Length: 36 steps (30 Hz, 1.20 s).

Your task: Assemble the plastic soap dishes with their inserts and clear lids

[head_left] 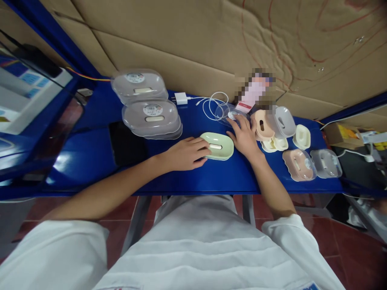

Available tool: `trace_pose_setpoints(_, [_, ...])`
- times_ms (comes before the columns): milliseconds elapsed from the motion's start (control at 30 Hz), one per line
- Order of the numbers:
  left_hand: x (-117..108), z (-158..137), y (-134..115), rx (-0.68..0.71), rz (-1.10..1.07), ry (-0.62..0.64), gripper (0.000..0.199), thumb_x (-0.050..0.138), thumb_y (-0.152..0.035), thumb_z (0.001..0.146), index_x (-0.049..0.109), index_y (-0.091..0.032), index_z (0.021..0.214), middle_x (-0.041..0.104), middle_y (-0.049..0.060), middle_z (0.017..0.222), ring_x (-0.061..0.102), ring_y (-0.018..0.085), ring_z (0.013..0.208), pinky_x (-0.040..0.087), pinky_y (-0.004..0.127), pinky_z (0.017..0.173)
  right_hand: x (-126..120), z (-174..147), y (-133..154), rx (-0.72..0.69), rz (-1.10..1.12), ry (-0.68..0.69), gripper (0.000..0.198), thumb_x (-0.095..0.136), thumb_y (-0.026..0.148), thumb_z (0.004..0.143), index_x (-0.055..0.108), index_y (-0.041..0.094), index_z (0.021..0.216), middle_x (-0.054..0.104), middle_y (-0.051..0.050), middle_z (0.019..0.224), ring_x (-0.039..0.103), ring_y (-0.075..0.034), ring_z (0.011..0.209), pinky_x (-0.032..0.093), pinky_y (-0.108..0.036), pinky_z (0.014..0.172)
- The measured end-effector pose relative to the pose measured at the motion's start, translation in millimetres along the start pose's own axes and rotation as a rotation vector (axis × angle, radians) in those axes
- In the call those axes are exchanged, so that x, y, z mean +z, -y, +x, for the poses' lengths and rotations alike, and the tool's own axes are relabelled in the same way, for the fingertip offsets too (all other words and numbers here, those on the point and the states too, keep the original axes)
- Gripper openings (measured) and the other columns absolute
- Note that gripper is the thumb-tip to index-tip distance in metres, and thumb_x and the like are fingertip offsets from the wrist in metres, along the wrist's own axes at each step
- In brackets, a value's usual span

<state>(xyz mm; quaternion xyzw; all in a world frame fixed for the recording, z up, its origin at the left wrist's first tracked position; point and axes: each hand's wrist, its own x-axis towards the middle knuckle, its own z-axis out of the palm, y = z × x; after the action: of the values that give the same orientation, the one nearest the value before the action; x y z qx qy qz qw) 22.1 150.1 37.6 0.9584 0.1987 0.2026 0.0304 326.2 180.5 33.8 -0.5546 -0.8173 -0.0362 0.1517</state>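
A pale green soap dish (223, 152) with a slot in its middle lies on the blue table in front of me. My left hand (190, 154) grips its left end, fingers over the rim and thumb low at the side. Just beyond the dish is a clear plastic lid (223, 117) with a round label. My right hand (244, 137) has its fingertips on the right part of this lid, thumb at the near edge. Part of the lid is hidden by the fingers. Peach dish parts (262, 125) stand close to the right of that hand.
Lidded grey dishes (151, 117) stand at the left, by a dark flat object (125, 143). A white charger (181, 98) with its cable lies at the back. A blurred-out phone (255, 90) leans there. Farther right are a grey piece (284, 121), cream pieces (301, 137) and lidded dishes (299, 165).
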Motion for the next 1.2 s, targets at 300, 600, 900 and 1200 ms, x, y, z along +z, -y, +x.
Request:
trace_pose_setpoints(300, [-2, -5, 8, 0.03, 0.003, -0.014, 0.018, 0.059, -0.025, 0.111, 0.076, -0.021, 0.113, 0.079, 0.006, 0.115, 0.073, 0.023, 0.11, 0.054, 0.037, 0.091, 4, -4, -10, 0.04, 0.144, -0.082, 0.055, 0.051, 0.051, 0.112, 0.058, 0.023, 0.159, 0.055, -0.016, 0.166, 0.04, -0.041, 0.163, 0.037, -0.069, 0.132])
trace_pose_setpoints(600, [-16, -7, 12, -0.111, 0.076, -0.035, 0.04, 0.054, -0.02, 0.11, 0.068, -0.033, 0.146, 0.07, 0.01, 0.144, 0.065, 0.029, 0.134, 0.054, 0.048, 0.113, -25, -20, 27, -0.205, 0.381, -0.047, 0.055, 0.035, 0.052, 0.117, 0.059, 0.027, 0.16, 0.051, -0.012, 0.17, 0.047, -0.031, 0.161, 0.044, -0.058, 0.133])
trace_pose_setpoints(900, [-10, -7, 14, -0.159, -0.008, -0.021, 0.039, 0.056, -0.038, 0.113, 0.066, -0.026, 0.148, 0.067, 0.015, 0.147, 0.061, 0.034, 0.14, 0.053, 0.053, 0.116, -16, -20, 36, -0.386, 0.257, 0.146, 0.064, 0.053, 0.057, 0.113, 0.048, 0.028, 0.169, 0.04, -0.011, 0.179, 0.033, -0.032, 0.17, 0.03, -0.065, 0.139])
trace_pose_setpoints(1200, [-3, -8, 14, -0.126, 0.032, -0.075, 0.031, 0.052, -0.032, 0.115, 0.07, -0.024, 0.138, 0.072, 0.012, 0.138, 0.067, 0.029, 0.13, 0.056, 0.045, 0.11, -11, -22, 36, -0.362, 0.2, 0.131, 0.059, 0.061, 0.058, 0.109, 0.058, 0.034, 0.163, 0.049, -0.006, 0.174, 0.037, -0.033, 0.168, 0.041, -0.061, 0.134])
